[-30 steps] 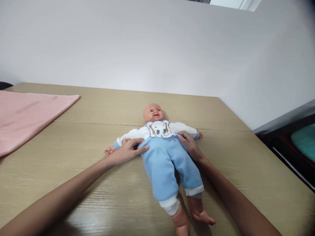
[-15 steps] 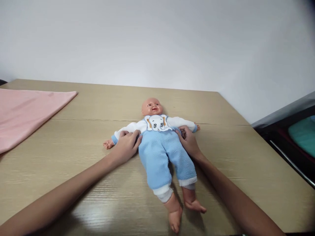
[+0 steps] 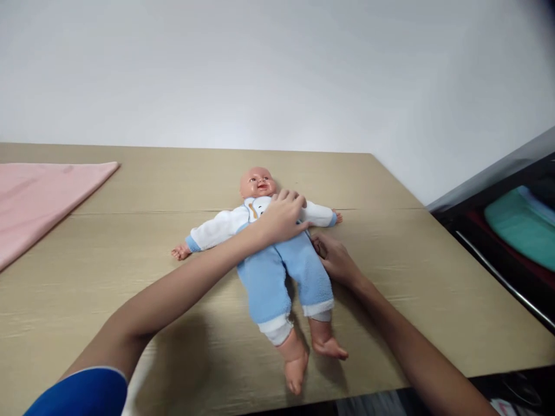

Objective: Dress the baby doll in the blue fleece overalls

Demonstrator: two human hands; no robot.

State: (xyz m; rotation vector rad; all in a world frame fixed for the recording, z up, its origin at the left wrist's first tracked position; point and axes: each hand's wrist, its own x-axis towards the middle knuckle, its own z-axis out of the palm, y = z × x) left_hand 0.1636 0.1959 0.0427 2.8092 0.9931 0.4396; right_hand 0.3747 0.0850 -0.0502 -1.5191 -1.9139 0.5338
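A baby doll (image 3: 269, 271) in blue fleece trousers and a white top lies on its back on the wooden table (image 3: 390, 271), head toward the wall. My left hand (image 3: 284, 218) lies across the doll's chest, fingers laid over the bib and covering most of the elephant picture. My right hand (image 3: 333, 258) rests on the table against the doll's right-side hip, fingers curled at the edge of the blue trousers. Whether those fingers pinch the cloth is hidden.
A pink cloth (image 3: 39, 199) lies spread at the table's far left. To the right, beyond the table's edge, a dark shelf holds a folded teal item (image 3: 518, 222). A white wall stands behind the table.
My left hand has lifted from the doll's left side and moved across onto its chest. The right hand has slid slightly down along the hip. The view has shifted a little.
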